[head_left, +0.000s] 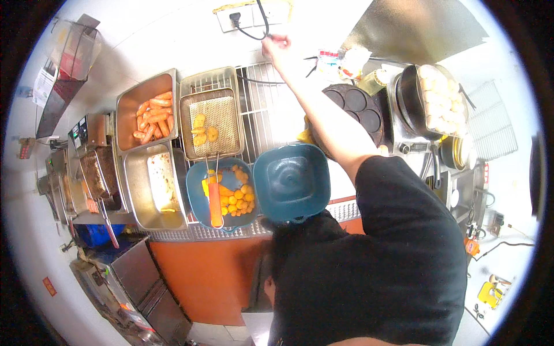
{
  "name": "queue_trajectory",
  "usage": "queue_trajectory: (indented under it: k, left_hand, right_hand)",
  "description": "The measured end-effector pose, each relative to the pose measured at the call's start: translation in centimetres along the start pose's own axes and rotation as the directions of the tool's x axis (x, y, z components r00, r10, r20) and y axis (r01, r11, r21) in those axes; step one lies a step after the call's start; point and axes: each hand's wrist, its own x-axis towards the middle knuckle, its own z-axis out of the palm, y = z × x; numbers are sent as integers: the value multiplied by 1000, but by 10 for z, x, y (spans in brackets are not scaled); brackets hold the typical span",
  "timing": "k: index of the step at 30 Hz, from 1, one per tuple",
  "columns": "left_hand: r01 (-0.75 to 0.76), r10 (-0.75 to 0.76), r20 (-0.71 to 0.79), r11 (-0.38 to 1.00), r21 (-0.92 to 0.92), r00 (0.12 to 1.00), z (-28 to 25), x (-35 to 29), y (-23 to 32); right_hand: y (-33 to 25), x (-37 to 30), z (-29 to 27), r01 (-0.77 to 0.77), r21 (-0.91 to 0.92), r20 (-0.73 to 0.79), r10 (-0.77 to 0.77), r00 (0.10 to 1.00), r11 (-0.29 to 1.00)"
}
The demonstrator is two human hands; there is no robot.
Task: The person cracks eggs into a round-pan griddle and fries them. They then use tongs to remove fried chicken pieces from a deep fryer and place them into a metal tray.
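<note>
My right arm stretches to the far wall. There my right hand [277, 47], its fingers curled, pinches the hanging loop of a black power cord [266, 24] beside a white wall socket [245, 17] with a black plug in it. Low beside my body, a small part of my left hand [269, 288] shows; its fingers are hidden. Beneath my right forearm lies a dark round-welled griddle pan [369, 121]. An empty blue square bowl [291, 179] stands nearer, next to a blue bowl [196, 199] of yellow balls and pieces. An orange-handled frying basket [216, 205] reaches over that bowl.
At left, a steel pan [124, 124] holds sausages, with a nearly bare steel tray [138, 202] in front. A perforated basket [222, 118] holds several yellow pieces. Pale rounds fill a clear tray [430, 98] at right, above a black pan. Packets [352, 60] stand by the wall.
</note>
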Motion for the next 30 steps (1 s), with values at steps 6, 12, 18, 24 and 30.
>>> queue_trajectory:
  k: [6,12,18,24,30]
  left_hand:
    - [61,-68,-21,970,-235,997,-5,4,15]
    - [-21,23,42,999,-40,999,-22,31,-20]
    - [18,-9,119,997,-76,993,-34,53,-32]
    - [-27,31,85,999,-41,996,-35,58,-14]
    - [-34,37,84,999,-39,996,-40,51,-1]
  right_hand:
    - [-30,35,24,92,-248,-195,-143,970,964]
    - [-19,38,15,277,-489,-64,-351,934,827]
    - [-26,45,15,416,-579,60,-472,880,702]
    - [-24,51,31,423,-653,135,-453,881,629]
    - [14,101,18,375,-556,156,-349,924,742]
